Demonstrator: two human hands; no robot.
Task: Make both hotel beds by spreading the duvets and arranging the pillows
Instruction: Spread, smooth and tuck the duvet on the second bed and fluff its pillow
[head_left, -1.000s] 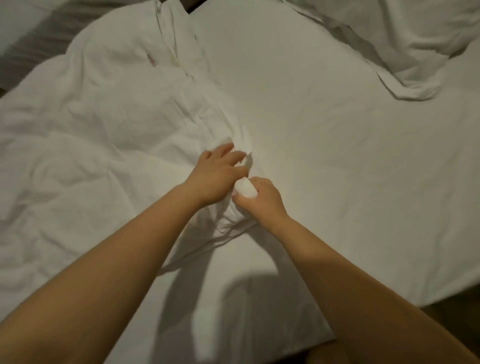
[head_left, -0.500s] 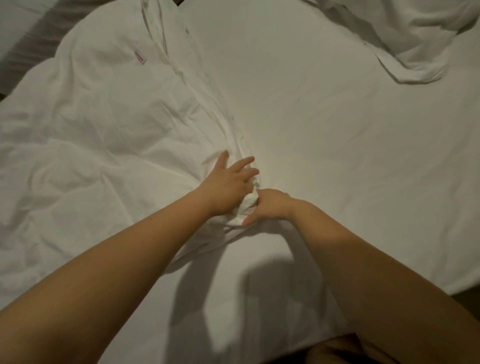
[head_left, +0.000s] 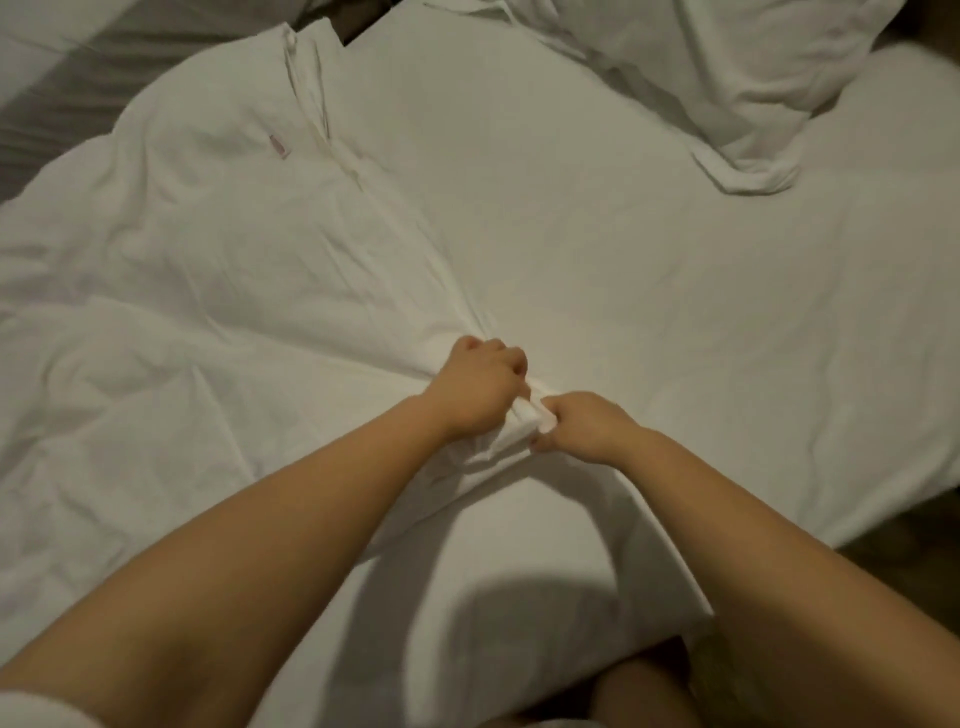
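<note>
A crumpled white duvet (head_left: 197, 291) covers the left half of the bed, with a small pink tag near its top seam. Its corner is bunched at the middle of the bed. My left hand (head_left: 480, 384) is closed in a fist on that bunched corner. My right hand (head_left: 584, 423) pinches the tip of the same corner from the right, the two hands almost touching. The smooth white bed sheet (head_left: 649, 260) lies bare to the right. A white pillow (head_left: 727, 67) lies rumpled at the top right.
The bed's near edge runs along the bottom right, with dark floor (head_left: 883, 551) beyond it. A grey striped surface (head_left: 67, 88) shows at the top left, past the duvet. My knee is at the bottom edge.
My left hand went from flat with spread fingers to a fist on the duvet corner. Both hands drew slightly nearer me with the fabric, and the view tilted up to show more pillow.
</note>
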